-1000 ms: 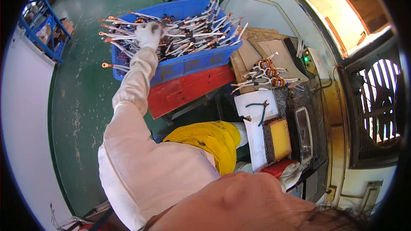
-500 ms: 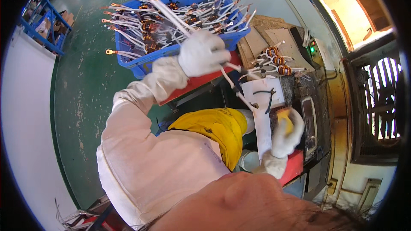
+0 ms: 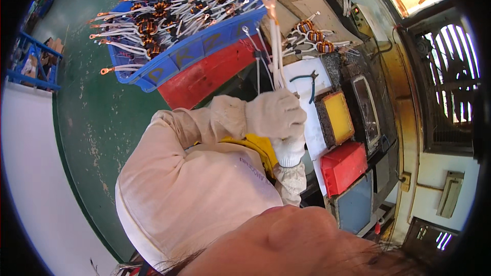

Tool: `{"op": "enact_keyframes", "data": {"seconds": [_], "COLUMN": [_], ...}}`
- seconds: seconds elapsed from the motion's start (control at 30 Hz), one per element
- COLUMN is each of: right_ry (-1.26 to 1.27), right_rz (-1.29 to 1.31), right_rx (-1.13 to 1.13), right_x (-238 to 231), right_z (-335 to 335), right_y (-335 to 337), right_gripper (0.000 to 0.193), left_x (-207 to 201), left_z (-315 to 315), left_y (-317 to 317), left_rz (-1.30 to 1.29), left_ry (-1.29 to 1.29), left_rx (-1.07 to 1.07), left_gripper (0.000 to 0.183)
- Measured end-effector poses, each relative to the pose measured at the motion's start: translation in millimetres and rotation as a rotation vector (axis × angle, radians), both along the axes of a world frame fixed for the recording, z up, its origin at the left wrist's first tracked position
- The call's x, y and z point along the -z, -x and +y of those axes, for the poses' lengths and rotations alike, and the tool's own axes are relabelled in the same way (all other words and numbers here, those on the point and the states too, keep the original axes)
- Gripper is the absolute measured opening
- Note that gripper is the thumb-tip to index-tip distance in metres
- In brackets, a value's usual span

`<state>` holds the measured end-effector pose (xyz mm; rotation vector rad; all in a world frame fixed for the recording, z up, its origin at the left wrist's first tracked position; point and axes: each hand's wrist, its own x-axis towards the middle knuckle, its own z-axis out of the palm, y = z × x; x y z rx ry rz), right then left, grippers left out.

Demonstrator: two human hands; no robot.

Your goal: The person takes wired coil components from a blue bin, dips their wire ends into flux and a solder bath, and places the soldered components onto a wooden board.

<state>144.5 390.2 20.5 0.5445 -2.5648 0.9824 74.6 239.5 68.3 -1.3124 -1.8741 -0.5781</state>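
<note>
Seemingly mid-handling, the left hand (image 3: 276, 116) grips far-pointing white leads (image 3: 276, 46), the right hand (image 3: 290, 150) just nearer, its grip hidden; the next move likely calls for steady support.

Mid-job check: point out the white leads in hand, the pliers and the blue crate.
White leads (image 3: 275, 51): head view, partway along their white length.
Pliers (image 3: 313, 90): head view, on one handle.
Blue crate (image 3: 205, 47): head view, outside of its near wall.

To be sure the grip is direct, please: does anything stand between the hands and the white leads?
Nothing visible except the gloves: the left hand is closed around the white leads; the right hand is just below it.
</note>
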Motion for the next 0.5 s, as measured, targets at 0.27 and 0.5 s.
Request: {"op": "enact_keyframes", "data": {"seconds": [0.27,0.5], "right_ry": [0.851,0.755], "right_rz": [-0.205,-0.346], "right_rx": [0.202,0.512], "right_x": [11,2], "right_z": [4,25], "right_y": [-14,-30], "right_gripper": [0.040,0.034], "left_x": [-18,30], "left_z": [11,-36], "left_y": [-21,17], "left_rz": [-0.425,-1.387], "left_ry": [-0.089,-0.723], "left_rx": [0.241,0.137], "left_gripper": [0.016,0.018]}}
